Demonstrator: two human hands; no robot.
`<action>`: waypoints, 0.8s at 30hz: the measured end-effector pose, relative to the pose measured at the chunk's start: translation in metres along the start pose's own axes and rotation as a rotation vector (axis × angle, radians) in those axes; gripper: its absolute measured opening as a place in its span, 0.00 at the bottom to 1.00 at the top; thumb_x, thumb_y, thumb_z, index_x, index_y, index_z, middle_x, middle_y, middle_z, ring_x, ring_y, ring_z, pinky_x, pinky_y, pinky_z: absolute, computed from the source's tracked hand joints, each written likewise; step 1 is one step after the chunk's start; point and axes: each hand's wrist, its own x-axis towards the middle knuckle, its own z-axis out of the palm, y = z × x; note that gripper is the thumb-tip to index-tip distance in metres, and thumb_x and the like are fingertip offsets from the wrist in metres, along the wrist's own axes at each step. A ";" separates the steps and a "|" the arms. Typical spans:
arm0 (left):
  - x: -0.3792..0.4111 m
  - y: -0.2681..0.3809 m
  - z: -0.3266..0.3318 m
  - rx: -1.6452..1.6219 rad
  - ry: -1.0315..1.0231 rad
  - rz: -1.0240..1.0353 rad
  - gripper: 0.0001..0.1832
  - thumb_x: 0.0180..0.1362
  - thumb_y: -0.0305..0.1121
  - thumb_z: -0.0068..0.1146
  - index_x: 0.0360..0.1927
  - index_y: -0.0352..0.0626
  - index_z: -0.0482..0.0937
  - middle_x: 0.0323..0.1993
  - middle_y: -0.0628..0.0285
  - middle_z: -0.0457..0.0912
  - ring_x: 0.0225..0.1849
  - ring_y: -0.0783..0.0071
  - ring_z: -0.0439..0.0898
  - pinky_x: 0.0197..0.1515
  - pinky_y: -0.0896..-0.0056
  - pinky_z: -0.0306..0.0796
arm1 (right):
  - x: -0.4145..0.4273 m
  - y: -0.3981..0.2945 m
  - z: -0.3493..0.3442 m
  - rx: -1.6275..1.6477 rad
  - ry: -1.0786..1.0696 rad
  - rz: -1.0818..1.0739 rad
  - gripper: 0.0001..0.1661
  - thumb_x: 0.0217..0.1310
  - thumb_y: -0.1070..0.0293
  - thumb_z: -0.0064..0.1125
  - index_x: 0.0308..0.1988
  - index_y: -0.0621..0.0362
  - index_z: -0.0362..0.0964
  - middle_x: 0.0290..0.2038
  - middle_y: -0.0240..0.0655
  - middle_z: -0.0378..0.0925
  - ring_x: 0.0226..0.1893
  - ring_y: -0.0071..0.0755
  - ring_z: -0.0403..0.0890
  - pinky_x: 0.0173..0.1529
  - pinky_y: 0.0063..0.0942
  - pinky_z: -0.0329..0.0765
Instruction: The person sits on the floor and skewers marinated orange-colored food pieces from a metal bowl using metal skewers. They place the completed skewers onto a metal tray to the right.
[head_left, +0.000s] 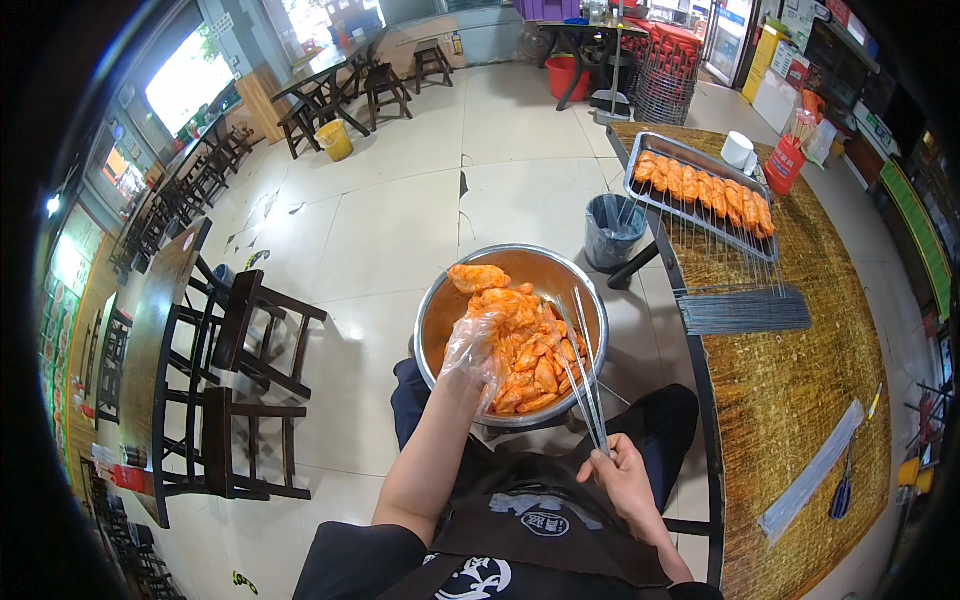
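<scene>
A steel bowl (424, 330) of orange-marinated chicken wings (544, 371) stands in front of my knees. My left hand (480, 341), in a clear plastic glove smeared with marinade, reaches into it. A chicken wing (478, 278) sticks out at its fingertips, above the heap; the glove and sauce partly hide the grip. My right hand (616, 472) is bare and grips the lower ends of several thin metal skewers (588, 375). Their upper parts slant over the bowl's near right side. Whether any skewer there pierces meat is hard to tell.
On the wooden table (795, 390) at right lie a metal tray (645, 191) of skewered wings (705, 193), a bundle of skewers (742, 311), a plastic sleeve (814, 472) and a screwdriver (841, 491). A lined bin (615, 232) stands beside the table. Wooden stools (255, 442) are at left.
</scene>
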 end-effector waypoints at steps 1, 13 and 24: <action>-0.001 0.000 0.002 -0.007 -0.004 -0.005 0.18 0.66 0.25 0.48 0.59 0.37 0.69 0.54 0.49 0.78 0.54 0.57 0.80 0.55 0.53 0.80 | 0.001 0.006 -0.001 -0.033 0.002 -0.016 0.05 0.71 0.73 0.48 0.39 0.57 0.60 0.23 0.34 0.77 0.18 0.12 0.63 0.24 0.15 0.58; 0.007 -0.003 -0.002 -0.010 0.118 0.037 0.21 0.64 0.25 0.53 0.61 0.39 0.68 0.54 0.49 0.77 0.54 0.56 0.80 0.55 0.52 0.80 | -0.009 0.006 0.004 -0.284 0.129 -0.119 0.06 0.73 0.69 0.47 0.39 0.60 0.64 0.23 0.32 0.78 0.26 0.16 0.75 0.34 0.18 0.70; -0.006 0.004 0.007 -0.069 -0.035 0.071 0.22 0.64 0.28 0.56 0.60 0.38 0.68 0.55 0.48 0.76 0.54 0.56 0.80 0.56 0.54 0.80 | -0.006 0.014 0.000 -0.214 0.168 -0.148 0.05 0.71 0.70 0.49 0.40 0.60 0.69 0.25 0.29 0.82 0.23 0.09 0.66 0.29 0.14 0.62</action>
